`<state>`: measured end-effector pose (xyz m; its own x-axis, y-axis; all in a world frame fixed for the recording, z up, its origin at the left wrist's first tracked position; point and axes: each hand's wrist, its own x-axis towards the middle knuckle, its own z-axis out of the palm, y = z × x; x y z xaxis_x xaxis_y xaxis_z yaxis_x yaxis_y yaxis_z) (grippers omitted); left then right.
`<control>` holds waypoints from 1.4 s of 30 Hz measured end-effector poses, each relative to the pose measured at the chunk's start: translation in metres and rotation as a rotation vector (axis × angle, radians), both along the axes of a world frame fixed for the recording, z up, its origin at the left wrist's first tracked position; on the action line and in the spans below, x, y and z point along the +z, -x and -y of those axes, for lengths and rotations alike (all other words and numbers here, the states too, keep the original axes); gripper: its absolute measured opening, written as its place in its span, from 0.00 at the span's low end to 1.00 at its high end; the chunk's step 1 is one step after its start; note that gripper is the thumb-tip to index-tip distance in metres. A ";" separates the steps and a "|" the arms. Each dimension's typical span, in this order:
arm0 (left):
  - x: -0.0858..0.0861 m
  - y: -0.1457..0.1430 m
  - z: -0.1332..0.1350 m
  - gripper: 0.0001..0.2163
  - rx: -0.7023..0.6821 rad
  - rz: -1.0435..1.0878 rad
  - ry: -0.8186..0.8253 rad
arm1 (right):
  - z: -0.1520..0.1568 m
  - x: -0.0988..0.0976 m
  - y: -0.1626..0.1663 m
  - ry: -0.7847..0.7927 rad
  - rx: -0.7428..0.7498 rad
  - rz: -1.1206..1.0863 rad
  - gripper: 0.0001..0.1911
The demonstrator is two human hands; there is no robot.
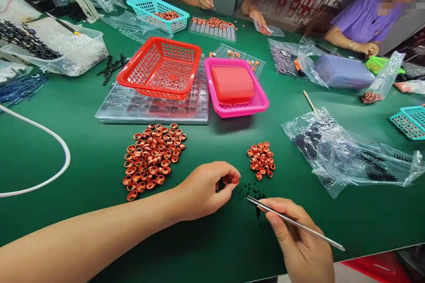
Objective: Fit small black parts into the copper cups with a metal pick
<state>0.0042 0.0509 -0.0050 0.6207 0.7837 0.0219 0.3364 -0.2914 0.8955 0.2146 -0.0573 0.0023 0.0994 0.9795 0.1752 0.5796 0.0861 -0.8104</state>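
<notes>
My left hand [212, 190] pinches a small copper-coloured cup-shaped part [235, 181] between thumb and fingertips. In my right hand [299, 234] is a pair of metal tweezers [292, 221], its tips pointing left over a scatter of tiny black pieces [249, 191] on the green table. Whether the tips grip a piece is too small to tell. Left of my left hand lies a large spread of the same copper-coloured parts [151, 157], many showing an oval opening. A smaller pile of copper-coloured parts [261, 159] sits just beyond the black pieces.
A red basket [159, 68] rests on stacked clear plastic trays [152, 112]. Beside it, a pink basket [237, 109] holds a red block-shaped stack. Plastic bags with black parts [345, 154] lie right. A white cable [63, 150] loops at left. Two people sit across the green table [83, 168].
</notes>
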 end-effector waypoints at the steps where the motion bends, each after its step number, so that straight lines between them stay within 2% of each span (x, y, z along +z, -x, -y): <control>1: 0.000 0.000 0.000 0.07 -0.003 0.004 0.013 | -0.001 -0.001 0.006 -0.006 0.027 0.012 0.07; 4: 0.000 0.001 -0.002 0.07 -0.009 0.010 0.047 | -0.006 -0.009 0.014 -0.005 0.034 0.005 0.07; 9: 0.000 0.001 -0.003 0.07 0.013 0.011 0.078 | -0.005 -0.016 0.009 0.025 0.053 -0.017 0.08; 30: -0.001 -0.001 -0.003 0.06 0.028 0.013 0.047 | -0.001 -0.015 0.011 -0.013 0.060 -0.027 0.10; 35: -0.002 0.000 -0.003 0.06 0.028 0.017 0.036 | -0.001 -0.013 0.010 0.011 0.115 -0.021 0.10; 42: -0.001 0.000 -0.002 0.06 0.034 0.015 0.034 | -0.002 -0.015 0.013 0.003 0.062 -0.007 0.08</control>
